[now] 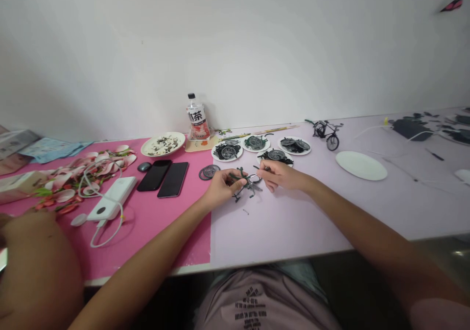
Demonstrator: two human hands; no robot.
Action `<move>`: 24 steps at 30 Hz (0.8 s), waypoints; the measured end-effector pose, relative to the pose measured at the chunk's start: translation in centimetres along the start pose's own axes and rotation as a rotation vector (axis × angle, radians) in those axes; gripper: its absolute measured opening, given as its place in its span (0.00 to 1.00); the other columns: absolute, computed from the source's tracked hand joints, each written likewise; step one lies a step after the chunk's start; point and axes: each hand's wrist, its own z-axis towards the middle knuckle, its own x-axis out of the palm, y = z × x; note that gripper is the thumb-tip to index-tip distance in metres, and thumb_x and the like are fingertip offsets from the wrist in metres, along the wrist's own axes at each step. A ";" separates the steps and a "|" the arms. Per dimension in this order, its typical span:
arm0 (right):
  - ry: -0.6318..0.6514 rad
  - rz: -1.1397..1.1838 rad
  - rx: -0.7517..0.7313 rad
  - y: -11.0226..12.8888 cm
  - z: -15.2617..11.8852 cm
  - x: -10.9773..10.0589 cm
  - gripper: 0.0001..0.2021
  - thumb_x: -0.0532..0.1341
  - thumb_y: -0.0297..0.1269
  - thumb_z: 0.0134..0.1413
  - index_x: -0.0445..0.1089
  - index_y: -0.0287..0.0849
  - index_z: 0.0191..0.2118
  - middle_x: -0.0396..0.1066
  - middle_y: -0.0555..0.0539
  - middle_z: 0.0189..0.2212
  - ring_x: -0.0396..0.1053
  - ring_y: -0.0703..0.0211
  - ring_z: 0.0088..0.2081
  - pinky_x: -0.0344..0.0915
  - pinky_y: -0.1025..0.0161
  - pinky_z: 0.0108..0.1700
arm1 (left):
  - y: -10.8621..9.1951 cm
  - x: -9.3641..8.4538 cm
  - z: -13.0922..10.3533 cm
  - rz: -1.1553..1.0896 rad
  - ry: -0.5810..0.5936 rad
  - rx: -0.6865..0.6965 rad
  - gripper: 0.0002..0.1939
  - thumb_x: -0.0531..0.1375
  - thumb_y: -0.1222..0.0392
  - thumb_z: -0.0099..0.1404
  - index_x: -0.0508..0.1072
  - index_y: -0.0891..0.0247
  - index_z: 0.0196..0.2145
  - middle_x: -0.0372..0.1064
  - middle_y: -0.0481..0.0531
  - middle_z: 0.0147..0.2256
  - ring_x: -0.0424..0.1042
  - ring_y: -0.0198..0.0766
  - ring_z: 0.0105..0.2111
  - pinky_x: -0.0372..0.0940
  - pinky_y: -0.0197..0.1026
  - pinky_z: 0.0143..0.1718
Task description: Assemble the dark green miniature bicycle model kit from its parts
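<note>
My left hand [223, 187] is closed on a partly built miniature bicycle [251, 187], its dark frame and small parts sticking out past the fingers. Close by on the right, my right hand [275, 173] pinches a small dark bicycle part [256, 168] against the upper end of the frame. Two loose spoked wheels [209, 172] lie just left of my left hand. A tiny thin piece [246, 211] rests on the table below the hands. Behind them, small white plates [240, 156] hold wheels and dark parts.
A complete miniature bicycle [326, 133] stands at the back right, near an empty white plate [361, 165]. On the pink left side are two phones [173, 179], a white power bank [112, 199] with cable, pink petal-like pieces [91, 171] and a bottle [197, 119]. Another person's arm [40, 271] is at far left.
</note>
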 end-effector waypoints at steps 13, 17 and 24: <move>-0.059 -0.050 0.013 -0.6 0.3 0.3 0.20 0.55 0.56 0.69 0.60 0.45 0.35 0.68 0.54 0.18 0.67 0.62 0.22 0.59 0.66 0.28 | 0.1 0.0 0.1 0.025 0.008 0.006 0.25 0.70 0.40 0.57 0.78 0.69 0.35 0.79 0.62 0.42 0.68 0.31 0.24 0.62 0.35 0.25; 0.009 0.020 -0.003 -0.6 0.2 0.1 0.16 0.57 0.54 0.68 0.58 0.46 0.38 0.71 0.55 0.21 0.63 0.64 0.22 0.57 0.66 0.28 | 0.0 0.0 0.0 0.026 0.016 -0.002 0.24 0.69 0.42 0.58 0.78 0.70 0.36 0.79 0.61 0.39 0.66 0.30 0.23 0.60 0.34 0.24; 0.036 0.092 -0.008 -0.9 0.3 -0.1 0.21 0.59 0.59 0.65 0.56 0.46 0.37 0.62 0.59 0.16 0.70 0.60 0.22 0.59 0.65 0.28 | -0.1 0.3 -0.2 0.051 -0.003 0.037 0.22 0.70 0.43 0.58 0.78 0.69 0.35 0.79 0.62 0.42 0.68 0.31 0.25 0.62 0.35 0.25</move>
